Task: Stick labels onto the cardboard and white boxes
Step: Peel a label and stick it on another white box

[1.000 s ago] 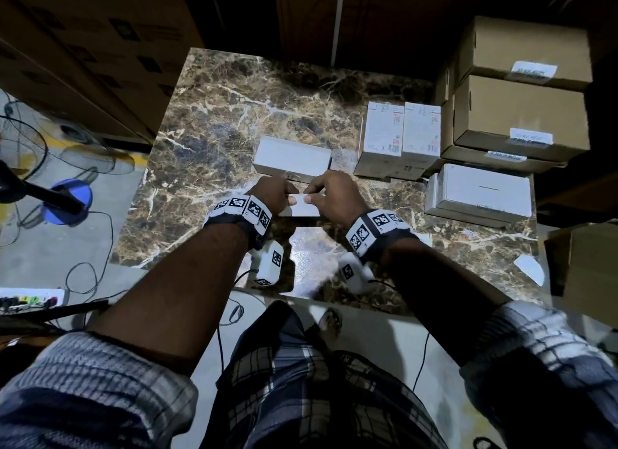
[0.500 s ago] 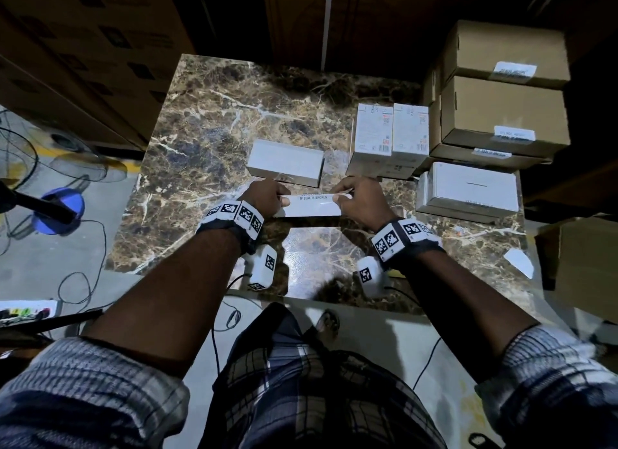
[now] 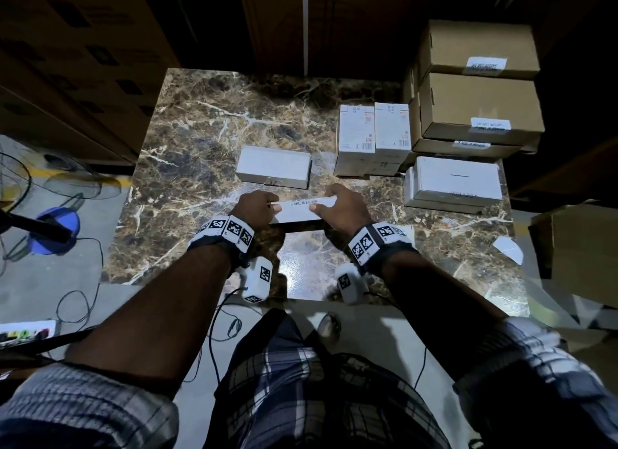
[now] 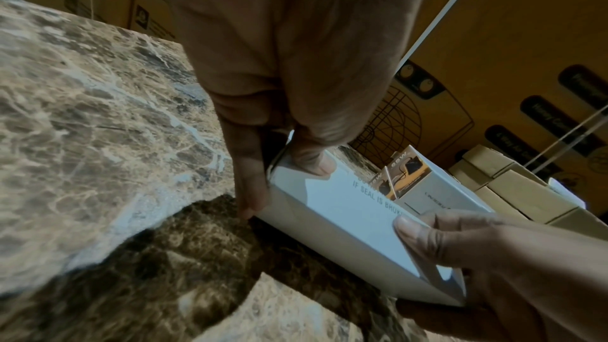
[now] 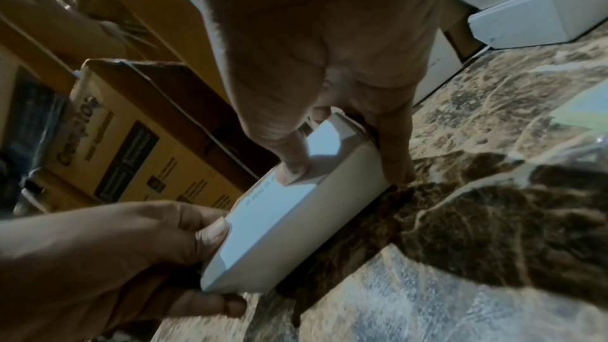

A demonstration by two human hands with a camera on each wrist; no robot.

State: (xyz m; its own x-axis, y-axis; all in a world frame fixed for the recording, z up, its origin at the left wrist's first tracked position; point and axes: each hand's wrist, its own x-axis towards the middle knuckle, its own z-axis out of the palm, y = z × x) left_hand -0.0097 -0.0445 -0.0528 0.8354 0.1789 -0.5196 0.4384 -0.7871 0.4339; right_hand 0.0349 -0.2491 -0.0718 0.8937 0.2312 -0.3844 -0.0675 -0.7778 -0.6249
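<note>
While we stand at the marble table (image 3: 200,141), these are our notes.

Held box: a small white box (image 3: 301,214) sits between our two hands near the front middle of the table, its lower edge on or just above the marble; we cannot tell which.
Label: a white label (image 3: 309,202) printed "IF SEAL IS BROKEN" lies along the top of that box, and from the left wrist view (image 4: 355,204) it looks flat against the surface.
Left hand: our left hand (image 3: 255,206) grips the box's left end, thumb (image 4: 312,163) pressed on the label's corner and the fingers curled down the end face.
Right hand: our right hand (image 3: 341,207) grips the right end the same way, thumb (image 5: 292,168) on the label and the fingers wrapped round the far side.
Second white box: another plain white box (image 3: 272,162) lies flat just beyond the held one, apart from it.
Upright boxes: two printed white cartons (image 3: 373,131) stand side by side to the right of it.
Right-hand pile: flat white boxes (image 3: 456,181) are stacked near the right edge, with cardboard boxes (image 3: 478,107) piled behind them, each already bearing a white label.
Loose scrap: a piece of white paper (image 3: 508,249) lies at the table's right front.
</note>
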